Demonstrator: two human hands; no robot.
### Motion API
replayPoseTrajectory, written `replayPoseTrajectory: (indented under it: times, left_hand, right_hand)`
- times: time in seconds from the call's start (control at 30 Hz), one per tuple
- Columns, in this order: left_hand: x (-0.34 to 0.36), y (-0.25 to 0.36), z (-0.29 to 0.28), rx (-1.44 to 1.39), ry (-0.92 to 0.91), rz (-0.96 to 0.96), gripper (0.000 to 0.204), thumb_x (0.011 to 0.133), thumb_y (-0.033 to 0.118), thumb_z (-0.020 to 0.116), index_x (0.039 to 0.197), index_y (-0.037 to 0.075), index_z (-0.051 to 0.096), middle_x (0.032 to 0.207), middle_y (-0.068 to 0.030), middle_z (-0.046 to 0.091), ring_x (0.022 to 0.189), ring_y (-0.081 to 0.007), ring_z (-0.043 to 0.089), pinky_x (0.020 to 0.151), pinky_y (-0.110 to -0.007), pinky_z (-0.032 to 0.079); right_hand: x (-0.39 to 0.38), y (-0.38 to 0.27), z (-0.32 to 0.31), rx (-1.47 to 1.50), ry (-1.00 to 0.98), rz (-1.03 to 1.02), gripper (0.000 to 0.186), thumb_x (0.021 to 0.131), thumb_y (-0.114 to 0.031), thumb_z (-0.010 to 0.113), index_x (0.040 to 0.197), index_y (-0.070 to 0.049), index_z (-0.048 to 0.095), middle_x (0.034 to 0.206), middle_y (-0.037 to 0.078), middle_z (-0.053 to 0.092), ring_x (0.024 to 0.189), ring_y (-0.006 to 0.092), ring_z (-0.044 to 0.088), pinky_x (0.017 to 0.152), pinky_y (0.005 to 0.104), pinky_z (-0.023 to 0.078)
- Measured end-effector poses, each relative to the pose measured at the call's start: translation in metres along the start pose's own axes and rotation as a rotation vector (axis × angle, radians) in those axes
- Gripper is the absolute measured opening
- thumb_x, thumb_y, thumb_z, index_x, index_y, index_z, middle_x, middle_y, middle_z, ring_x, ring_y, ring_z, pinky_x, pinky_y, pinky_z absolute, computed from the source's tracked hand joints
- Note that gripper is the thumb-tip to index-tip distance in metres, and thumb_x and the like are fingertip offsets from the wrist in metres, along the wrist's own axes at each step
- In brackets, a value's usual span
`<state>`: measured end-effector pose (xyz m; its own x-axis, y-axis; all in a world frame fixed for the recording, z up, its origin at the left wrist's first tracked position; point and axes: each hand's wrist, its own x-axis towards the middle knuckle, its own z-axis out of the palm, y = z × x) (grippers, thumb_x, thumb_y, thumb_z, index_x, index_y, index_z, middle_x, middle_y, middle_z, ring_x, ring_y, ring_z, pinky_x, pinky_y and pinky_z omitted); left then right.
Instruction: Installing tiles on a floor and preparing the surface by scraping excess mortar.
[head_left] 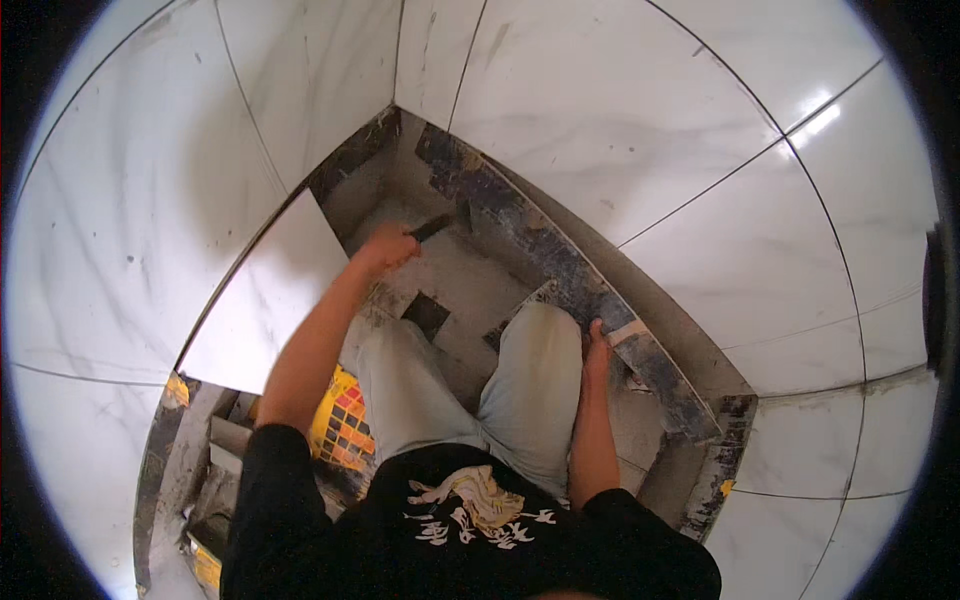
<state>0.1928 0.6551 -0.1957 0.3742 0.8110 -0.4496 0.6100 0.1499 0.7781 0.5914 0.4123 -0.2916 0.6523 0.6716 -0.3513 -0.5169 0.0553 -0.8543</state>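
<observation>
Gripping dark tool (pixel 432 228): left hand (pixel 385 248), floor corner | right hand (pixel 597 347) open beside knee; tiled walls close

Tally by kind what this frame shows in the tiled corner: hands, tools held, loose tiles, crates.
Hands: 2, left hand gripping a dark flat tool, right hand resting by the knee
Tools held: 1
Loose white tiles leaning on the wall: 1
Yellow crates: 1
Total: 5
</observation>
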Motion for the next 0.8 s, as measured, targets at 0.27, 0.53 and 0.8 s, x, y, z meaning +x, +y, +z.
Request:
replayPoseTrajectory:
  times: [0.27,0.53,0.8]
  left_hand:
    - [0.006,-0.028,0.045,-0.501,0.069,0.035,0.011,0.076,0.010,0.066,0.077,0.001,0.060,0.056,-0.0032,0.051,0.045,-0.0112,0.043,0.040,-0.029,0.030]
    - [0.008,-0.022,-0.003,-0.165,0.031,0.113,0.024,0.076,0.012,0.065,0.099,0.006,0.067,0.057,0.0017,0.050,0.046,-0.0078,0.041,0.041,-0.027,0.030]
    - [-0.007,-0.007,-0.012,-0.462,-0.045,0.082,0.019,0.075,0.011,0.065,0.093,0.003,0.067,0.059,0.0011,0.050,0.044,-0.0064,0.037,0.039,-0.025,0.027]
  right_hand:
    - [-0.003,-0.029,0.008,-0.577,0.047,-0.037,0.079,0.082,-0.057,0.065,0.121,0.010,0.051,0.105,0.015,0.062,0.090,0.0243,0.059,0.077,0.0440,0.046]
    - [-0.031,-0.044,0.020,-0.213,0.053,-0.014,0.064,0.084,-0.040,0.071,0.120,0.007,0.047,0.101,0.018,0.063,0.091,0.0265,0.062,0.078,0.0406,0.050]
    - [-0.017,-0.043,0.006,-0.077,0.055,-0.240,0.065,0.086,-0.026,0.072,0.130,0.005,0.036,0.099,0.017,0.063,0.081,0.0315,0.067,0.078,0.0450,0.054]
